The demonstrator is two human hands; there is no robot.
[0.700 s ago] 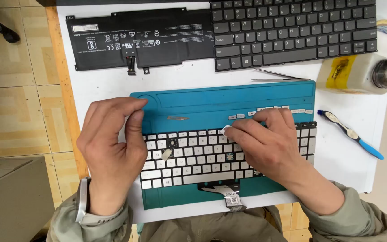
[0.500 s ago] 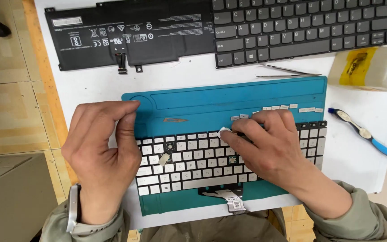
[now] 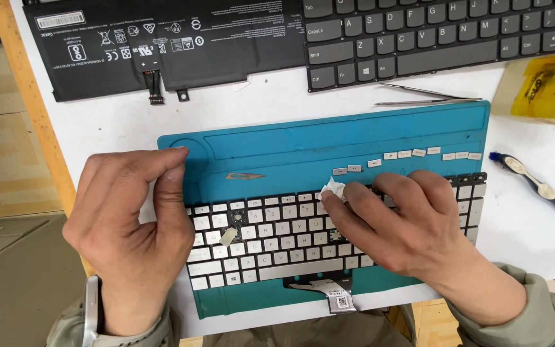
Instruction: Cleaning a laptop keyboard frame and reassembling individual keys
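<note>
Basically unchanged: right hand still pinching white wipe on silver keyboard, left hand loosely curled; black battery w/ white labels top-left.

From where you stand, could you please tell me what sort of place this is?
Probably a laptop repair bench: a white-keyed laptop keyboard lies on a teal rubber work mat, with a flat black battery pack and thin metal tweezers on the white tabletop.

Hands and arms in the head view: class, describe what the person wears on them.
Both hands are bare, with no gloves or rings in view. The left hand has a silver-grey watch band at the wrist. Each forearm ends in a loose olive-green jacket sleeve, and the right hand has no wristwear showing.
</note>
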